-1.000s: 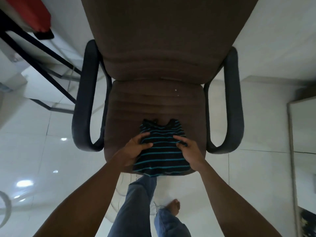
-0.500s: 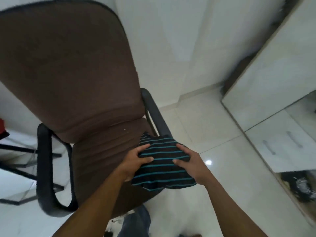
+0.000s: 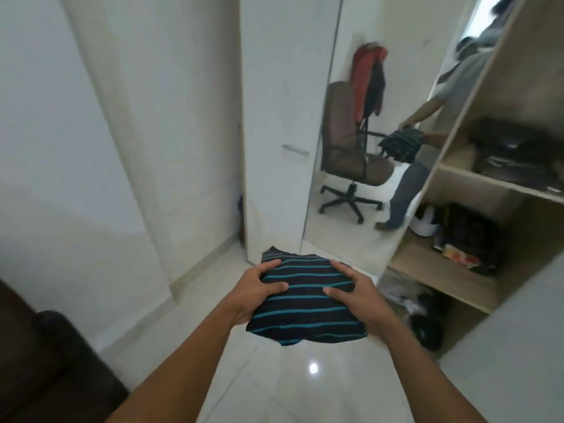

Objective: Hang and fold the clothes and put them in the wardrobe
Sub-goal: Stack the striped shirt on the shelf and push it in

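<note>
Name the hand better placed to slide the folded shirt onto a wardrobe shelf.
Right, probably. The right hand grips the striped shirt on the side nearer the open wardrobe shelves; the left hand holds the far edge.

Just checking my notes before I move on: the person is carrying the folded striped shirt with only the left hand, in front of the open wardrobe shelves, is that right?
Not quite. The head view shows both hands on the folded striped shirt: the left hand grips its left side and the right hand its right. The rest stands: the open wardrobe shelves are ahead to the right.
</note>
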`<state>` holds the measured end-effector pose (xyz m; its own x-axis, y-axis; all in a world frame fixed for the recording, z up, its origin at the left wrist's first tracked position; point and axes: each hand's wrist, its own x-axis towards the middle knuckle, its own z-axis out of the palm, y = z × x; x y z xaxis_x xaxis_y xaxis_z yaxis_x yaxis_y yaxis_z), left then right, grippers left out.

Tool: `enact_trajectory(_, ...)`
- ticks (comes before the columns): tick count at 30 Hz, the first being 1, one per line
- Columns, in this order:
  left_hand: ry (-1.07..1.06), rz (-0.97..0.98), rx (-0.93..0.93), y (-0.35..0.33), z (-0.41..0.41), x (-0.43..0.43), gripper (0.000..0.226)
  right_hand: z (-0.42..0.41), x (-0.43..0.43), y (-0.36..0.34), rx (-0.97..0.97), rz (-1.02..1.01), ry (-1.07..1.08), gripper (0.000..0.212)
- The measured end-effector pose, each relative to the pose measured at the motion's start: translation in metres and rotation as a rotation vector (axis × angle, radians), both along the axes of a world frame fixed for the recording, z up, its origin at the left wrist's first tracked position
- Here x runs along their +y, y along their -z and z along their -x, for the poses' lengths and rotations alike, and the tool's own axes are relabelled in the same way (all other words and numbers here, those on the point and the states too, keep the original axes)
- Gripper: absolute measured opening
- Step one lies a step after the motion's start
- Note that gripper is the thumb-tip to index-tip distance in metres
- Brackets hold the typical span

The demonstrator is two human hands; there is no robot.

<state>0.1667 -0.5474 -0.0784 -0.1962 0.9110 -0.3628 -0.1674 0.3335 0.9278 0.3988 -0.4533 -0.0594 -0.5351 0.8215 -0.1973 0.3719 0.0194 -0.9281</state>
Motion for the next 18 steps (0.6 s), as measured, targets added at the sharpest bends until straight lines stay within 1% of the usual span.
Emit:
enact_trajectory(4, 0.15, -0.102, 0.005, -0.052, -0.068, 0.1, 0.074, -0.076, 0.064, -0.055, -0.028, -0.123, 0.169, 0.071)
enact_trajectory(8, 0.274, -0.177, 0.007, -0.098, -0.128, 0.189, 0.07, -0.138, 0.119, -0.104, -0.02, -0.215, 0.323, 0.069)
enact_trajectory(12, 0.387, -0.251, 0.023, -0.137, -0.176, 0.275, 0.066, -0.19, 0.181, -0.136, -0.006, -0.225, 0.438, 0.069)
enact_trajectory(15, 0.46, -0.29, 0.019, -0.162, -0.203, 0.339, 0.064, -0.22, 0.227, -0.161, 0.023, -0.225, 0.546, 0.065)
enact_trajectory(16, 0.486, -0.294, 0.015, -0.171, -0.212, 0.359, 0.063, -0.228, 0.241, -0.171, 0.018, -0.219, 0.579, 0.066)
enact_trajectory(18, 0.542, -0.286, 0.001, -0.185, -0.228, 0.398, 0.057, -0.246, 0.272, -0.186, -0.002, -0.201, 0.623, 0.076)
